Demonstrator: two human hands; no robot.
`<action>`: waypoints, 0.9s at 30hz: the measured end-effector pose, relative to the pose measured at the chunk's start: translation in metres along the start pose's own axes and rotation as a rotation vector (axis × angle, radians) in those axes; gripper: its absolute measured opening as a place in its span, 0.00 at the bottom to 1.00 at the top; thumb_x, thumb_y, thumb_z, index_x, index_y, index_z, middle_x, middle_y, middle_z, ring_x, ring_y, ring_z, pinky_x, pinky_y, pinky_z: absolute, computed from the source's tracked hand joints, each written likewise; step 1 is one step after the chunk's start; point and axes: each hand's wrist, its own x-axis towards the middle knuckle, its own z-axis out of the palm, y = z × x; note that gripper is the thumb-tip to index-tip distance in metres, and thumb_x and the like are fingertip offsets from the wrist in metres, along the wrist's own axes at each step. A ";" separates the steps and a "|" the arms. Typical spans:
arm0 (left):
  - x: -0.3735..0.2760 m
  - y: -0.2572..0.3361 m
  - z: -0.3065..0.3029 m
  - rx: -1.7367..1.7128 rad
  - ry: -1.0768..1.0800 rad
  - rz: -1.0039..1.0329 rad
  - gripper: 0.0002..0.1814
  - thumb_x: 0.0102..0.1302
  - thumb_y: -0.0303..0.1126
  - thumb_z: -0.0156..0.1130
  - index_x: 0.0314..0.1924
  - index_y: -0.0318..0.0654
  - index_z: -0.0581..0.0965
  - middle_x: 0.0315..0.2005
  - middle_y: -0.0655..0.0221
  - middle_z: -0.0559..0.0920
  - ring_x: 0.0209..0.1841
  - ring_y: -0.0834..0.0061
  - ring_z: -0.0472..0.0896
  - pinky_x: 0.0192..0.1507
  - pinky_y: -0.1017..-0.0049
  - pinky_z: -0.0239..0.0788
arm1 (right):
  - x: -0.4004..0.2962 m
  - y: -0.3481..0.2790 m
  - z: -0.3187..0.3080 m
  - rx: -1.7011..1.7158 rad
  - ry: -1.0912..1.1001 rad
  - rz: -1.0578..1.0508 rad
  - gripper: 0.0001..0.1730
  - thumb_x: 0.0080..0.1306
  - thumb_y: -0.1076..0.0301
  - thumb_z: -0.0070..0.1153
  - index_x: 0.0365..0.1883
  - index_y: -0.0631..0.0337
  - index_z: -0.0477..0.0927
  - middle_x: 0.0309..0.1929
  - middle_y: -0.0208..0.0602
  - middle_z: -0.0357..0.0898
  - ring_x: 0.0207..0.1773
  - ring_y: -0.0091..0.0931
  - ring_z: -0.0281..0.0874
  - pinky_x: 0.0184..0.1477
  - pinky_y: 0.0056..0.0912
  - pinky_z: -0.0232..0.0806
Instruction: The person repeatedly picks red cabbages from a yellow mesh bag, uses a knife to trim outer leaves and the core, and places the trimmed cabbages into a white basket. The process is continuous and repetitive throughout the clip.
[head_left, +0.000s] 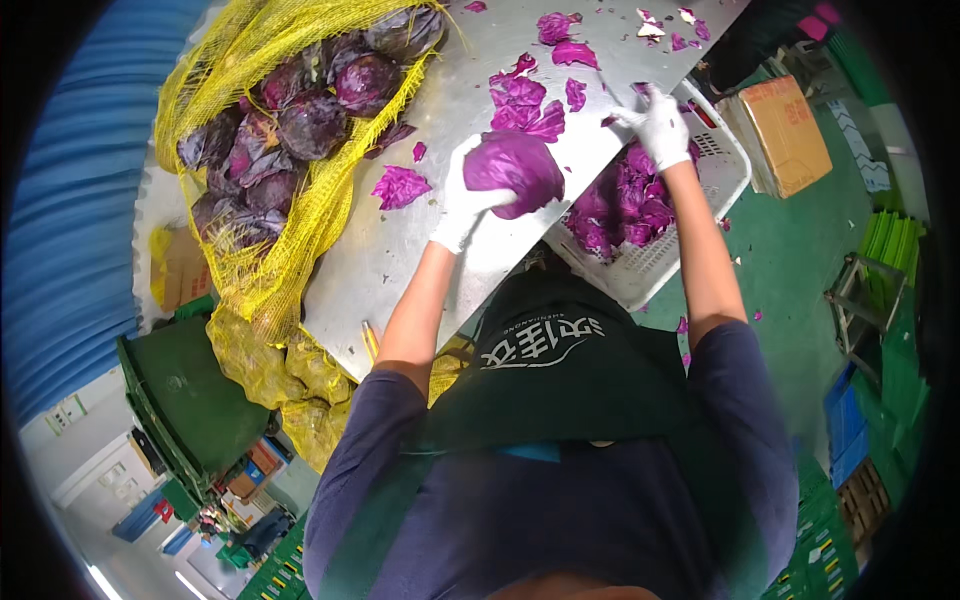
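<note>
My left hand (471, 199), in a white glove, holds a peeled red cabbage (514, 174) on the metal table (397, 277). My right hand (656, 124), gloved too, is over the table's right edge with its fingers spread; dark leaf scraps are at its fingertips, and I cannot tell whether it grips them or a thin tool. Loose purple cabbage leaves (525, 105) lie beyond the cabbage, and one leaf (401, 187) lies left of my left hand. Below my right hand, a white plastic crate (731, 180) holds several peeled red cabbages (634, 199).
A yellow mesh sack (330, 202) of unpeeled red cabbages (311, 124) lies on the table's left. Fuller yellow sacks (255, 364) and a green wheeled bin (195, 397) stand below left. A cardboard box (787, 135) is right of the crate. Someone's dark-clothed body (757, 37) shows at upper right.
</note>
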 end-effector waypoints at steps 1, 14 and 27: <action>0.005 0.012 0.001 -0.198 0.046 -0.050 0.45 0.42 0.28 0.79 0.62 0.36 0.67 0.54 0.60 0.75 0.57 0.64 0.74 0.61 0.64 0.68 | -0.015 -0.021 0.009 0.280 -0.118 0.011 0.34 0.55 0.51 0.68 0.52 0.67 0.76 0.40 0.51 0.81 0.40 0.40 0.81 0.42 0.43 0.72; -0.016 0.038 0.021 -0.261 -0.050 -0.002 0.32 0.67 0.46 0.57 0.66 0.39 0.64 0.62 0.57 0.70 0.65 0.60 0.69 0.67 0.55 0.61 | -0.087 -0.171 -0.044 0.488 0.026 -0.409 0.30 0.49 0.53 0.75 0.39 0.67 0.76 0.32 0.38 0.73 0.29 0.31 0.72 0.35 0.31 0.68; -0.043 0.021 0.031 0.124 -0.384 -0.175 0.27 0.74 0.41 0.46 0.70 0.48 0.58 0.65 0.65 0.68 0.69 0.65 0.63 0.72 0.61 0.53 | -0.060 -0.156 -0.068 0.651 -0.727 -0.177 0.32 0.62 0.53 0.63 0.59 0.63 0.75 0.47 0.36 0.81 0.46 0.23 0.80 0.47 0.27 0.71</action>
